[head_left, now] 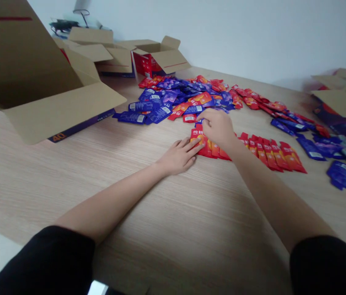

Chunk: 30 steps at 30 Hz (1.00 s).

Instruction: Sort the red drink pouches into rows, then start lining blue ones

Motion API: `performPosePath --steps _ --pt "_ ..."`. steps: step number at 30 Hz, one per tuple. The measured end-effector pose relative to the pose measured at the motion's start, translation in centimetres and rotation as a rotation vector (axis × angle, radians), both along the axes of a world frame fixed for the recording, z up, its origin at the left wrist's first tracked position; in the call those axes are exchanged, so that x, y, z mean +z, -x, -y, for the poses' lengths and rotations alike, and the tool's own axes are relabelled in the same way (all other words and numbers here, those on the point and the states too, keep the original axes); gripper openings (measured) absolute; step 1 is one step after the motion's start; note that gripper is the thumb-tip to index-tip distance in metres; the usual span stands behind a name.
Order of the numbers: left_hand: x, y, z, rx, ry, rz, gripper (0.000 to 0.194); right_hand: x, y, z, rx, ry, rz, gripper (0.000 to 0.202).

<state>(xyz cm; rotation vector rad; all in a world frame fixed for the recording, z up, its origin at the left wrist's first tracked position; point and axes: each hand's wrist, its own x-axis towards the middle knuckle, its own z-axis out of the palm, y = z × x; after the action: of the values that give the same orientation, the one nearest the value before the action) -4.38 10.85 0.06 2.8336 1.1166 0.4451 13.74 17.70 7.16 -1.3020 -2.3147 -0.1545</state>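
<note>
Both forearms reached across the tabletop (148,213) toward its far edge. The left hand (179,157) lay flat, palm down and empty, its spread fingers touching the left end of a row of red packets (266,151). The right hand (217,126) curled over that end, wrist bent; its grip could not be told. Beyond, nearer the far edge, was a red-and-blue pile (169,96).

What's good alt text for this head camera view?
A person's left hand touches a row of red packets; the right hand is curled nearby. Beyond are open cardboard boxes and a pile of red and blue packets.
</note>
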Motion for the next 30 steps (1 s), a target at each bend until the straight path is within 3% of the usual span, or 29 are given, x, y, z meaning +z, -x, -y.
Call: performPosePath --steps 3,6,12,16,24,27,30 --pt "0.0 0.1 0.0 -0.01 0.009 -0.015 0.053 0.7 2.6 -5.1 0.053 0.104 0.14 0.048" --pt "0.0 0.1 0.1 -0.009 -0.011 -0.013 0.053 0.1 4.9 -9.5 0.084 0.137 0.326 0.057" --pt "-0.1 0.0 0.2 0.003 -0.025 -0.002 0.052 -1.7 6.6 -14.6 0.103 0.333 0.528 0.068" --pt "-0.1 0.0 0.3 0.012 -0.022 0.009 0.051 -2.6 6.3 -15.5 0.097 0.319 0.497 0.058" --pt "-0.1 0.0 0.3 0.018 -0.02 0.014 0.049 -4.1 5.3 -15.0 0.108 0.1 0.298 0.04" --pt "-0.2 0.0 0.3 0.019 -0.015 0.013 0.049 -3.6 5.0 -15.3 0.103 0.042 0.172 0.038" --pt "-0.3 0.1 0.2 0.018 -0.011 0.012 0.05 -1.6 4.0 -15.1 -0.044 -0.014 -0.01 0.037"
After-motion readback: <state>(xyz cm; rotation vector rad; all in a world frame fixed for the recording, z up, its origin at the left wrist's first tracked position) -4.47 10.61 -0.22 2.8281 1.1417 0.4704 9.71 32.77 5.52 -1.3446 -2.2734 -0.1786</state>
